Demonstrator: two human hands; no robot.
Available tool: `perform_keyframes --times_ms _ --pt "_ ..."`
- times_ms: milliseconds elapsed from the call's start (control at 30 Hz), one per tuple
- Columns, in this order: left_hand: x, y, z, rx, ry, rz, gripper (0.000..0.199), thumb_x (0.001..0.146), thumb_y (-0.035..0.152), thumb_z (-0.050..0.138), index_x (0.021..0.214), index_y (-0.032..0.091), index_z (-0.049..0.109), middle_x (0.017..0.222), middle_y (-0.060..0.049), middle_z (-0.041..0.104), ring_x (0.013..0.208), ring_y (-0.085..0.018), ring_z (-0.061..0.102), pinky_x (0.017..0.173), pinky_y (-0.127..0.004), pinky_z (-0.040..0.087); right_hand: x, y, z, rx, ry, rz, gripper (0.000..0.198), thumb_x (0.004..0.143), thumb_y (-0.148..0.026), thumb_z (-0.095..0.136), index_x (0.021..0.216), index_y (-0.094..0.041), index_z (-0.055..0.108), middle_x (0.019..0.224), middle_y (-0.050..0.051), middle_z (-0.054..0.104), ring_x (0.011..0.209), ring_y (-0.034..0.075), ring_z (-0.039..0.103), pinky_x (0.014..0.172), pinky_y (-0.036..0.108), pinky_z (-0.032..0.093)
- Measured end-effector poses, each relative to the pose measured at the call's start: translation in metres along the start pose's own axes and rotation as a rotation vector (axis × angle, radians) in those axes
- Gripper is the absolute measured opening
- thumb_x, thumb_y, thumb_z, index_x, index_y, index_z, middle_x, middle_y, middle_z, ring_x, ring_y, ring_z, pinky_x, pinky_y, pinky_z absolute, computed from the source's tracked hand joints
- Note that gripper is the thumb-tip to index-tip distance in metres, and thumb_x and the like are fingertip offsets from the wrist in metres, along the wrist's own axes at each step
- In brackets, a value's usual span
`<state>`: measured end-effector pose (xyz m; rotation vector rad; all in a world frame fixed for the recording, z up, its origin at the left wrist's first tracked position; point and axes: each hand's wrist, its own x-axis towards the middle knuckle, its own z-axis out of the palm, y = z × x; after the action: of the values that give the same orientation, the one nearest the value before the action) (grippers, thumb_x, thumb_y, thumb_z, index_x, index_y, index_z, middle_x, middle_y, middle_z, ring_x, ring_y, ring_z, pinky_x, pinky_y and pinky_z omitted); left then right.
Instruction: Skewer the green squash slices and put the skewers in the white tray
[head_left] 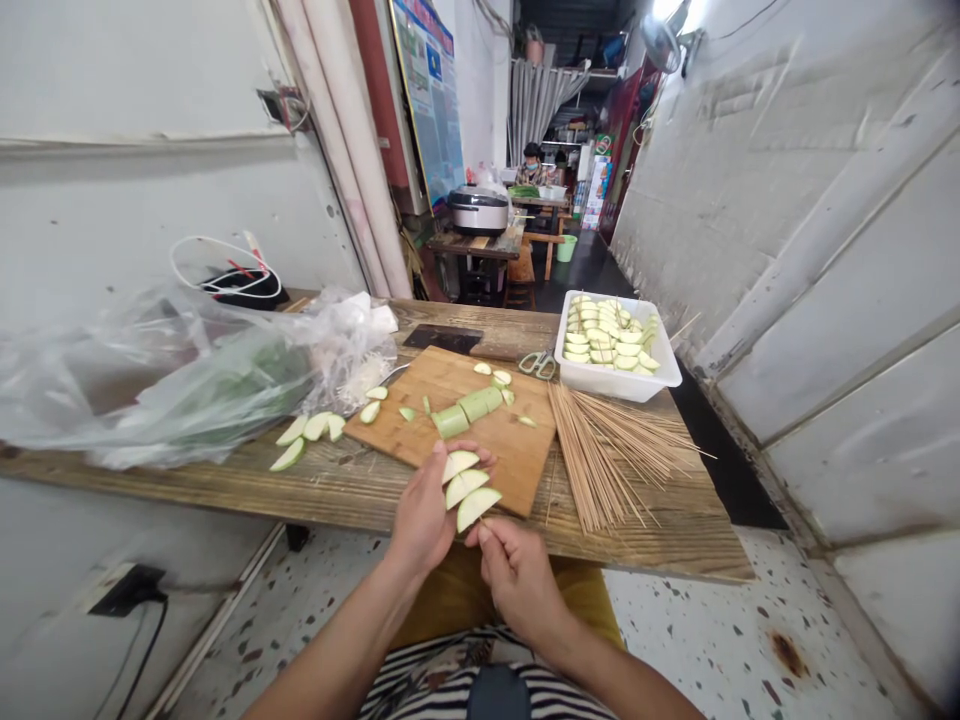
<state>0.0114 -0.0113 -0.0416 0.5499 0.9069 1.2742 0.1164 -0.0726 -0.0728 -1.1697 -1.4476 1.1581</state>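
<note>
Three half-moon zucchini slices [466,487] lie in a row in my left hand [422,510], whose fingers are closed around their far side. My right hand [519,572] is just below them, thumb and fingers pinched on the end of a thin bamboo skewer [482,522] that enters the nearest slice. How far the skewer runs through the slices is hidden. Beyond my hands, a cut pale green zucchini [469,408] rests on the wooden cutting board [517,455], with small end pieces around it.
A bundle of bamboo skewers [600,460] lies right of the board. Behind it stands a white tub [619,382] of skewered slices, with scissors [538,365] beside it. Loose slices [304,430] and a plastic bag [187,370] are at left. A person [531,165] sits far back.
</note>
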Motion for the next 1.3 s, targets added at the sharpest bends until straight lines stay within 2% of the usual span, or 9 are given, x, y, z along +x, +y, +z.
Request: perform_keyframes --times_ms 133,367,433,567,700,833,933,1100,1300 --pt "0.006 0.004 -0.009 0.017 0.026 -0.016 0.042 0.085 0.048 0.046 0.107 0.015 0.059 0.109 -0.012 0.066 0.100 -0.022 0.062 0.085 -0.037 0.051 0.001 -0.003 -0.003 0.001 0.001 0.013 0.029 0.090 -0.032 0.039 0.072 -0.016 0.055 0.050 -0.007 0.033 0.044 0.009 0.032 0.044 0.019 0.025" --pt "0.013 0.012 -0.032 0.083 0.040 0.055 0.041 0.081 0.048 0.052 0.099 0.012 0.062 0.098 -0.013 0.068 0.099 -0.024 0.062 0.087 -0.040 0.047 0.001 0.004 -0.004 0.001 0.016 0.030 0.030 0.090 -0.034 0.039 0.073 -0.016 0.056 0.049 -0.007 0.032 0.044 0.009 0.032 0.043 0.020 0.024" --pt "0.017 0.016 -0.041 0.236 0.081 0.183 0.039 0.078 0.046 0.057 0.099 0.014 0.062 0.101 -0.012 0.068 0.099 -0.024 0.062 0.090 -0.040 0.045 0.002 0.011 -0.004 0.011 0.029 0.042 0.031 0.090 -0.035 0.039 0.074 -0.015 0.057 0.049 -0.008 0.032 0.043 0.009 0.032 0.043 0.020 0.024" --pt "0.041 0.025 -0.066 0.783 0.217 0.523 0.040 0.071 0.038 0.066 0.106 0.019 0.063 0.112 -0.011 0.064 0.104 -0.026 0.058 0.098 -0.040 0.038 0.004 0.029 -0.006 0.005 0.076 0.071 0.032 0.090 -0.035 0.040 0.079 -0.014 0.060 0.047 -0.008 0.032 0.042 0.009 0.031 0.043 0.020 0.024" --pt "0.073 0.023 -0.084 1.066 0.089 0.622 0.050 0.066 0.035 0.070 0.113 0.020 0.060 0.124 -0.011 0.058 0.119 -0.030 0.048 0.104 -0.043 0.029 0.004 0.035 -0.006 -0.020 0.069 0.095 0.035 0.090 -0.037 0.040 0.081 -0.013 0.063 0.047 -0.008 0.033 0.042 0.009 0.032 0.044 0.020 0.026" --pt "0.098 0.014 -0.087 1.225 -0.041 0.666 0.054 0.064 0.035 0.071 0.114 0.018 0.059 0.125 -0.015 0.056 0.120 -0.031 0.047 0.105 -0.045 0.027 0.002 0.031 -0.006 -0.039 0.056 0.121 0.039 0.091 -0.039 0.036 0.081 -0.012 0.063 0.045 -0.007 0.037 0.041 0.010 0.035 0.044 0.020 0.029" --pt "0.106 0.011 -0.086 1.226 -0.047 0.647 0.054 0.064 0.035 0.071 0.114 0.018 0.059 0.124 -0.016 0.057 0.118 -0.032 0.048 0.104 -0.045 0.028 0.003 0.030 -0.007 -0.079 0.049 0.110 0.037 0.091 -0.035 0.035 0.081 -0.013 0.062 0.045 -0.007 0.038 0.041 0.010 0.037 0.043 0.020 0.030" --pt "0.108 0.012 -0.086 1.056 -0.026 0.611 0.044 0.060 0.030 0.074 0.102 0.021 0.065 0.116 -0.012 0.062 0.115 -0.032 0.050 0.104 -0.044 0.029 0.004 0.031 -0.005 -0.085 0.050 0.085 0.034 0.090 -0.033 0.036 0.078 -0.014 0.061 0.045 -0.007 0.038 0.042 0.010 0.038 0.043 0.020 0.030" --pt "0.109 0.014 -0.084 1.453 -0.086 0.732 0.041 0.073 0.029 0.061 0.112 0.015 0.061 0.115 -0.017 0.059 0.108 -0.032 0.052 0.096 -0.045 0.037 0.004 0.031 -0.005 -0.084 0.058 0.079 0.033 0.090 -0.031 0.036 0.077 -0.014 0.061 0.046 -0.007 0.037 0.041 0.010 0.037 0.044 0.020 0.028"
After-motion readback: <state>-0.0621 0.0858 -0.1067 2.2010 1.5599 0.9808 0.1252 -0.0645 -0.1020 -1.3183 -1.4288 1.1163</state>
